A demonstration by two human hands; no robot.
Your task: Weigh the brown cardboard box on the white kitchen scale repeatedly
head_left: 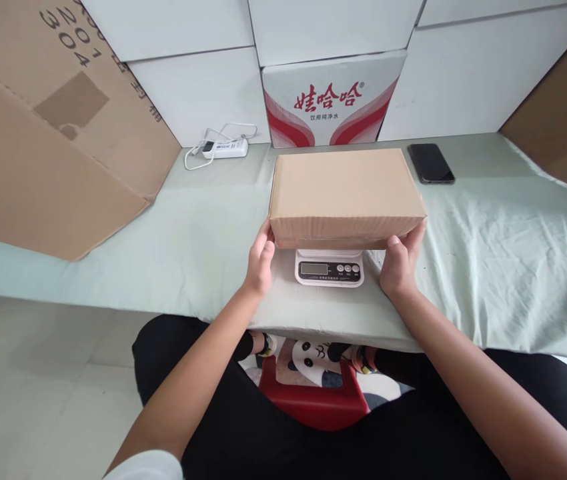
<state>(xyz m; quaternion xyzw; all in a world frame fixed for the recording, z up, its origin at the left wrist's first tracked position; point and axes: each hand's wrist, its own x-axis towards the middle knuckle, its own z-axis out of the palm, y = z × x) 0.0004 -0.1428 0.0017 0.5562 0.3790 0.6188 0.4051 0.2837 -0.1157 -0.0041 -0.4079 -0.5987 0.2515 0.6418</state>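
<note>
A closed brown cardboard box (346, 183) is held level between my two hands, above a white digital scale (329, 269). My left hand (261, 259) grips its left front corner, with the thumb at the front and the other fingers partly hidden. At the right front corner, my right hand (401, 259) holds the box the same way. The box covers most of the scale; only the front panel with its display and buttons shows. Whether the box touches the scale's plate cannot be seen.
A black phone (431, 163) lies right of the box. A white device with a cable (225, 148) is at the back left. White boxes, one with red print (333, 103), line the back. Large cardboard (58, 153) stands at left. The table has a pale green cloth (203, 233).
</note>
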